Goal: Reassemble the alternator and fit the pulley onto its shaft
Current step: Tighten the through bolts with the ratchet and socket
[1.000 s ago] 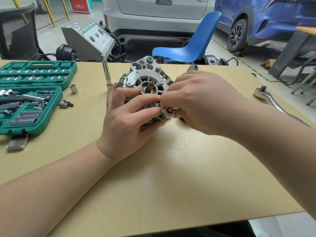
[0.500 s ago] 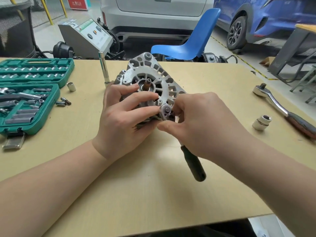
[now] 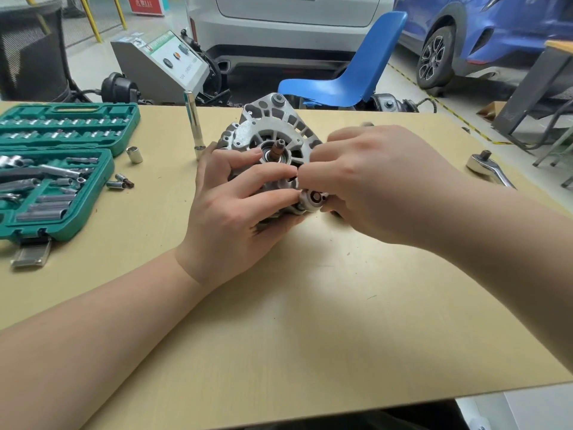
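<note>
Alternator: silver alternator (image 3: 273, 131) sits on edge at the middle of the table (image 3: 310, 321), its ribbed face tilted up toward the camera.
Shaft: the bare shaft (image 3: 277, 149) pokes out of the centre bearing, no pulley on it.
Lug: a round mounting lug (image 3: 311, 200) with a dark hole shows at the near right corner of the housing, right between the two hands.
Left hand: left hand (image 3: 235, 206) is wrapped over the near left side of the alternator, fingers curled across its face, thumb up by the bearing, fingertips touching the lug. That grip is closed round the housing.
Right hand: right hand (image 3: 381, 184) comes in from the right, fingers bent in against the housing edge around the lug. A bit blurred; whether this grip pinches something small or only the lug edge, I cannot tell.
Socket case: green socket case (image 3: 62, 169) lies open at the left edge, full of sockets and bits.
Loose bits: one socket (image 3: 134, 154) and two small bits (image 3: 121, 183) lie just right of the case.
Extension: a tall extension (image 3: 193, 125) stands upright just left of the alternator.
Ratchet: ratchet (image 3: 486, 169) head shows on the far right, partly hidden behind the right forearm.
Background: blue chair (image 3: 350, 72) beyond the far edge of the table.
</note>
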The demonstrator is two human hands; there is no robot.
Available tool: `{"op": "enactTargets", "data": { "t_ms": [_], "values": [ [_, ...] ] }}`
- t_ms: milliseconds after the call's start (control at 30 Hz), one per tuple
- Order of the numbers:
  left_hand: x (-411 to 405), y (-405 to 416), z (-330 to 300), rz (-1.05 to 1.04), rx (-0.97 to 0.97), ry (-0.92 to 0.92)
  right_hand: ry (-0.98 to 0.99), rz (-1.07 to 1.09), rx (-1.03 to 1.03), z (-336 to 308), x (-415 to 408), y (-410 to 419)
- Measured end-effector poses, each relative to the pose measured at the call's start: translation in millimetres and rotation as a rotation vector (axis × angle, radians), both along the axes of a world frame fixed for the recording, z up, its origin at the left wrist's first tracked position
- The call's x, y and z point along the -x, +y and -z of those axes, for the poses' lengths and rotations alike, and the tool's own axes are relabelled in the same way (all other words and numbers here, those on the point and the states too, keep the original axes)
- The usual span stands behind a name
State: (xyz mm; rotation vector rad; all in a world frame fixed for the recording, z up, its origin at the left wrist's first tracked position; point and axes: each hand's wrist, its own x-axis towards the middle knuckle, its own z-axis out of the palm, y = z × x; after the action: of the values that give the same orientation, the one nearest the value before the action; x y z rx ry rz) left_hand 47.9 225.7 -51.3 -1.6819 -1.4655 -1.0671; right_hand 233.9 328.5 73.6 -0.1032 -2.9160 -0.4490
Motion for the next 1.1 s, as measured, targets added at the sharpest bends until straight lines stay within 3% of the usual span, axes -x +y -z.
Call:
{"op": "enactTargets", "data": {
  "t_ms": [233,400,533,667,833,967,1100],
  "values": [
    [-1.6,-0.8,-0.8,0.021,-0.013,-0.047,0.127,0.181,0.012,16.8,-1.5,-13.3],
    [0.3,-2.4,-1.4,0.025,-0.015,-0.036,0.252,0.338,0.262,30.0,-5.2,-27.5],
    [-1.1,-4.3,-3.0,0.016,-0.012,-0.025,0.250,0.348,0.241,27.9,-1.0,-33.4],
    [2.3,-6.3,-4.4,0.028,0.008,-0.030,0.282,0.260,0.382,21.0,-8.8,-17.0],
    [14.6,-8.7,-10.0,0.107,0.068,-0.104,0.812,0.138,0.740,17.3,-7.0,12.2],
    [27.1,-12.8,-9.4,0.157,0.081,-0.438,0.855,0.213,1.045,34.4,5.9,23.8],
    [36.6,-15.5,-8.0,0.242,0.183,-0.863,0.787,0.217,1.002,62.9,7.6,25.0]
  ]
}}
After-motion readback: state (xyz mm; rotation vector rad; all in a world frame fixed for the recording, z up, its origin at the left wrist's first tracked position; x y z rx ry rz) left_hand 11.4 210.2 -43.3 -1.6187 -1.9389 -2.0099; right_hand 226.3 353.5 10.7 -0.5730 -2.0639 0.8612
